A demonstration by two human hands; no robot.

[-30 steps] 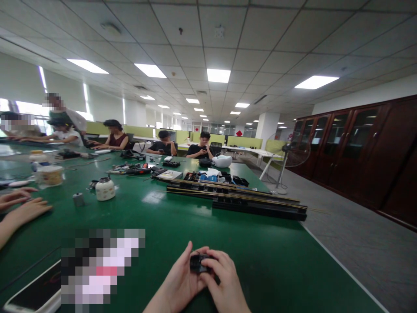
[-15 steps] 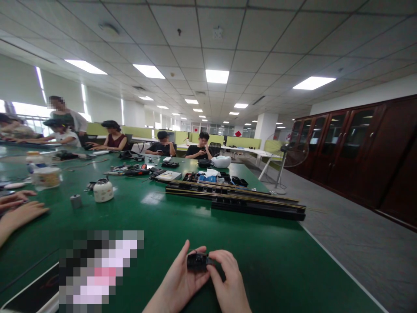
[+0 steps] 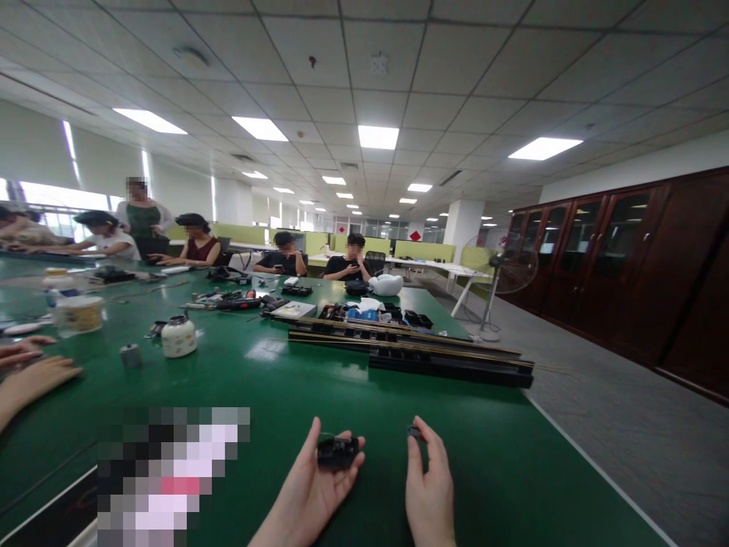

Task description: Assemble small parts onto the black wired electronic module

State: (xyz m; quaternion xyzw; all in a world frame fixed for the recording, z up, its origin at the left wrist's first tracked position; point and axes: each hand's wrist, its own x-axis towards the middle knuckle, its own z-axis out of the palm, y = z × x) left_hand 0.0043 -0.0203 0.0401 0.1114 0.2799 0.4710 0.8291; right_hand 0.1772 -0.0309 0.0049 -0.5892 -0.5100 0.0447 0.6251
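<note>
A small black device (image 3: 338,451) rests across the palm of my left hand (image 3: 322,482), with the thumb along one side and the fingers curled under it. To the right, my right hand (image 3: 428,479) pinches a small dark piece (image 3: 413,431) between thumb and fingertips. The two hands are apart, both above the green table (image 3: 319,403). What the small piece is exactly is too small to tell.
Long black rails (image 3: 449,366) with thin brass-coloured rods lie beyond my hands. A white jar (image 3: 178,336), a grey cylinder (image 3: 130,355) and a tub (image 3: 80,314) stand left. Another person's hands (image 3: 39,376) are at the left edge, near a pixelated screen (image 3: 171,486).
My right hand has moved right, away from the black device, with a small dark piece in its fingertips. The device is turned in my left palm. A standing person in the back has shifted right.
</note>
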